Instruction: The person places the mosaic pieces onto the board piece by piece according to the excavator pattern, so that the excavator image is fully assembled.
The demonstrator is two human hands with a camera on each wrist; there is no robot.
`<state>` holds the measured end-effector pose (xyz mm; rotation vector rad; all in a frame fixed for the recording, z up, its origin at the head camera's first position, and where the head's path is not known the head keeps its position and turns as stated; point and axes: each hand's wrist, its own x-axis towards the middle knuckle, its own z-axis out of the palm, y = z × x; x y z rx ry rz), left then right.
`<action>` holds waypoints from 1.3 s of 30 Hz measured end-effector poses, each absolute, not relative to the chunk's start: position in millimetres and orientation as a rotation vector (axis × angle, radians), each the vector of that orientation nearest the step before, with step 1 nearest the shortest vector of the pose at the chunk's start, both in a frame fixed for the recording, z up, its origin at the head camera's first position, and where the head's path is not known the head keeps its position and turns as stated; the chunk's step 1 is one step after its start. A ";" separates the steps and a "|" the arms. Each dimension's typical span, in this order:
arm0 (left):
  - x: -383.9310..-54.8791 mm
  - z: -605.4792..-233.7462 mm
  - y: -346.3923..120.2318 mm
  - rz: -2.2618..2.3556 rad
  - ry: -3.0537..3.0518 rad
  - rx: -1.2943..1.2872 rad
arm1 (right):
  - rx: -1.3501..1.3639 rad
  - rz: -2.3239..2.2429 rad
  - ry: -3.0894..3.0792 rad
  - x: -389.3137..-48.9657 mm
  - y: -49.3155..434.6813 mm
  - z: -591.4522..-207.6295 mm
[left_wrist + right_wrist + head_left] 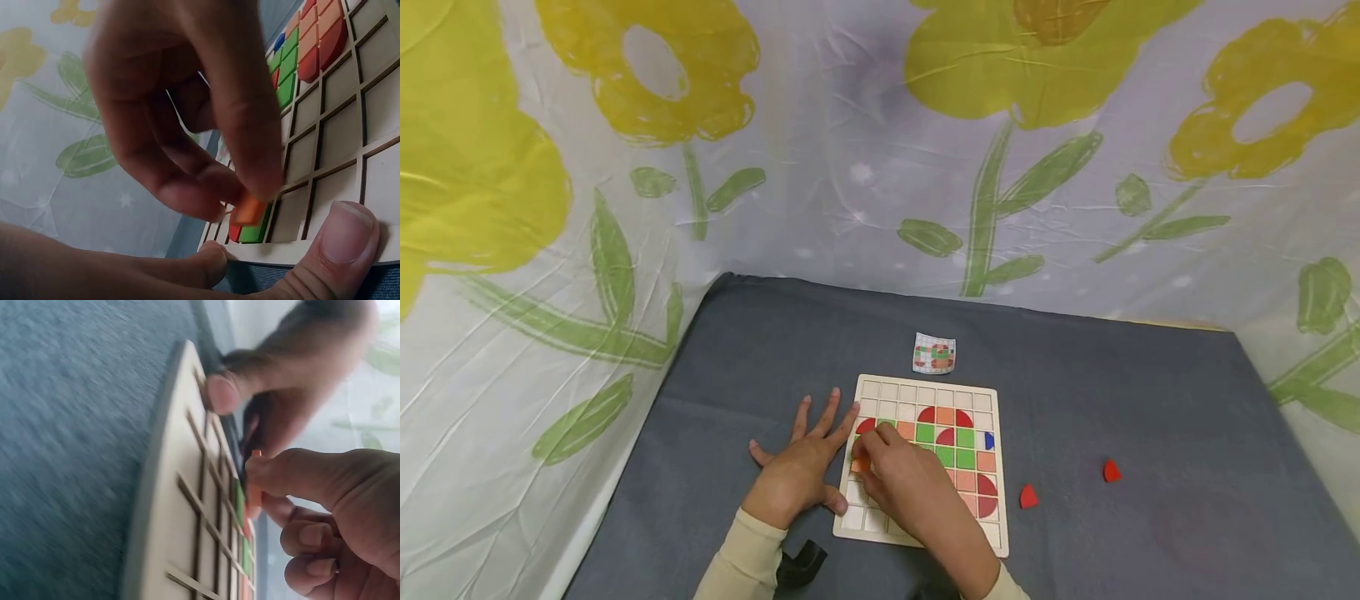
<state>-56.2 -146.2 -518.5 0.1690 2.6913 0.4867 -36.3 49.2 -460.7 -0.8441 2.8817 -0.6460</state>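
Note:
A wooden grid board (887,521) lies on the dark cloth, partly filled with red, green, orange and blue pieces. My right hand (913,483) pinches a small orange square tile (251,209) between thumb and fingers, just over the board's left edge. My left hand (801,475) rests along that edge with fingers spread, its thumb (344,237) on the rim. Beside the orange tile sits a green tile (255,233) in its cell. The right hand hides part of the board's middle in the head view.
A small printed pattern card (934,353) lies behind the board. Two loose red quarter-round pieces, one nearer (1028,497) and one farther (1112,471), lie to the right. A black curved object (801,565) is by the left wrist. A flowered curtain (842,167) hangs behind.

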 end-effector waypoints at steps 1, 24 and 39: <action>-56.1 -518.9 -146.0 0.485 2.693 0.172 | -0.848 -0.635 2.879 -35.1 47.2 -462.1; -54.9 -518.9 -145.9 0.454 2.696 0.155 | -0.892 -0.555 2.937 -31.4 41.5 -471.6; -55.8 -517.3 -145.2 0.496 2.693 0.165 | -0.873 -0.588 2.926 -34.8 45.9 -471.0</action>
